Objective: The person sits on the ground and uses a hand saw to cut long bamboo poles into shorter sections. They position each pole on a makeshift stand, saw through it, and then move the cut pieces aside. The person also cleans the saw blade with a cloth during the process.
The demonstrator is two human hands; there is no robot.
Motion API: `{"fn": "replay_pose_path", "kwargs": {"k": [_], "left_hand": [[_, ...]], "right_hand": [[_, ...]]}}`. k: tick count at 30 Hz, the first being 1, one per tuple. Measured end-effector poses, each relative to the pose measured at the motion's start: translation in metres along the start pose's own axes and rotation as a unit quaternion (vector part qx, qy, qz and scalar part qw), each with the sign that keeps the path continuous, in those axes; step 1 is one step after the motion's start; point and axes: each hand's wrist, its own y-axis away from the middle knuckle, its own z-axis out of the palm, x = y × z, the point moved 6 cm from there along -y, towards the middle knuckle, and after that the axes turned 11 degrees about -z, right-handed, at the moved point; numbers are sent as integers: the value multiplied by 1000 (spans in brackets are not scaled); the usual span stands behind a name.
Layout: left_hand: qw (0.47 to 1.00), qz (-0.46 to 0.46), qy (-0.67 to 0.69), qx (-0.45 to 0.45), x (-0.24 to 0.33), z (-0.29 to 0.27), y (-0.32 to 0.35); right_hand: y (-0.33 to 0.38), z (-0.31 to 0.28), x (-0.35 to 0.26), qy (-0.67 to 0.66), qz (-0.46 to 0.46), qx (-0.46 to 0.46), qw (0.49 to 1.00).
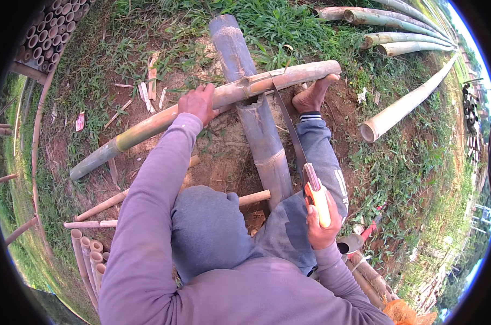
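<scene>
We see one long bamboo pole (pixel 202 105) lying crosswise over one thick grey bamboo trunk (pixel 256 119) on the bare ground. One hand saw (pixel 302 162) rests its blade in a cut on the pole. Our left hand (pixel 198 103) presses on the pole, fingers curled over its top; our right hand (pixel 322 223) has its fingers wrapped tight around the saw's orange handle. One bare foot (pixel 313 95) braces the pole's right end. Five cut poles (pixel 397 49) lie on the grass at upper right; short bamboo tubes (pixel 88 254) are stacked at lower left.
</scene>
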Motion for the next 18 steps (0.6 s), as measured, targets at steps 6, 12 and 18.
{"fn": "replay_pose_path", "kwargs": {"k": [6,12,18], "left_hand": [[1000,4,-8,-16,16,-1,-3],[998,-35,-36,-23,-8,-8,3],[1000,14,-7,8,12,0,-1]], "right_hand": [[-165,88,62,13,-48,59,997],[-78,55,37,2,-64,32,997],[-32,27,34,43,-76,49,995]]}}
